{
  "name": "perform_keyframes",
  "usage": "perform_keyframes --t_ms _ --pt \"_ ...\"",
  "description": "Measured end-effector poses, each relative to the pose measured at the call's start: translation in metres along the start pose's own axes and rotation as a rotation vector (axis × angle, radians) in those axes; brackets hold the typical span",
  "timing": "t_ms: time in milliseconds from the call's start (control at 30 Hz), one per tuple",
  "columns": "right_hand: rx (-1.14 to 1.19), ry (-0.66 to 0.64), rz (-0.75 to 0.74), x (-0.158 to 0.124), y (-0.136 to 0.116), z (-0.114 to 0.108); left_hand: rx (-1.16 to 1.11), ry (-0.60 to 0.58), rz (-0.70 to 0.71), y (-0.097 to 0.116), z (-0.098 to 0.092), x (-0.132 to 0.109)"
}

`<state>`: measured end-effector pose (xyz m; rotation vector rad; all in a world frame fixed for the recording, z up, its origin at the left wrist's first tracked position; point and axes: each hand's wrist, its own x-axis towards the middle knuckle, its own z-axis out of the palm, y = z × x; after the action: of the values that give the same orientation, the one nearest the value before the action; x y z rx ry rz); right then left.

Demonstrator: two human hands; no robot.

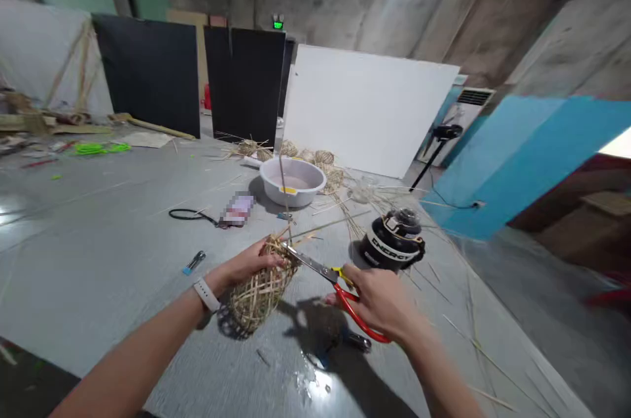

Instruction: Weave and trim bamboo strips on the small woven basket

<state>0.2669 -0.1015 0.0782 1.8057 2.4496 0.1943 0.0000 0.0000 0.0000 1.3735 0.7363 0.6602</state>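
Note:
My left hand (254,261) is closed around the upper end of a woven bamboo basket (261,293), which leans over the grey table with loose strip ends sticking up. In my right hand (377,296) is a pair of scissors (352,303) with red and yellow handles. The scissor blades reach left to the strips at the basket's top, close to my left fingers. Whether the blades have closed on a strip I cannot tell. One long strip stands up from the basket, passing in front of the basin.
A white plastic basin (293,183) stands ahead, with several woven balls (324,158) behind it. A black jug (392,244) sits to the right among loose bamboo strips (350,221). A phone (239,209) with a black strap and a small blue-tipped tool (194,262) lie left.

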Motion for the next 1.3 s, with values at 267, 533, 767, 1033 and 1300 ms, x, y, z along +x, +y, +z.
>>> perform_keyframes --t_ms 267,533,767,1033,1300 --pt "0.013 0.037 -0.074 0.006 -0.001 0.008 0.016 -0.024 -0.034 0.005 0.004 -0.006" --pt "0.011 0.044 -0.1 0.006 0.0 0.015 -0.02 -0.034 -0.028 0.002 0.003 -0.004" --pt "0.016 0.013 -0.038 0.01 -0.001 0.012 -0.127 0.031 -0.05 0.002 0.003 -0.002" --pt "0.296 0.058 0.083 0.015 0.011 0.016 -0.25 0.339 0.036 -0.002 0.011 0.004" --pt "0.72 0.272 0.176 0.027 -0.015 0.038 -0.317 0.387 0.047 0.0 0.023 0.001"
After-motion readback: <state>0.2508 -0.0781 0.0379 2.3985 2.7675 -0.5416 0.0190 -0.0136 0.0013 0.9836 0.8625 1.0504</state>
